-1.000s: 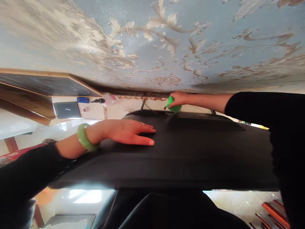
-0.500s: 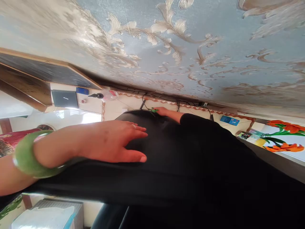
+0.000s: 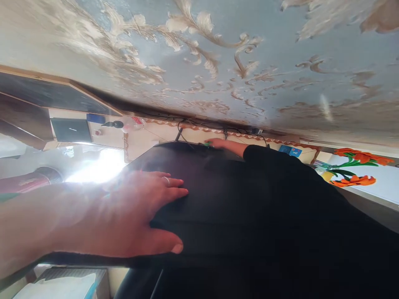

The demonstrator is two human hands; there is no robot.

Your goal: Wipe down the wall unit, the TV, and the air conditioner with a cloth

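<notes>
- The left hand is laid flat, palm down, over the near left part of a broad black panel; its fingers are spread wide and nothing is gripped. The panel is presumably being steadied by this.
- At the panel's far edge, a small green cloth is held by the right hand; its fingers seem curled round the cloth, though how tightly cannot be told at this size.
- The right arm, in a black sleeve, is stretched across the panel, probably because the far edge could not otherwise be reached.
- The panel is set between the wearer and the patterned wall, above a pale worktop, and a thin dark leg is seen behind it, likely for support.
- Cables are run along the wall, perhaps so that the worktop is kept usable.
</notes>
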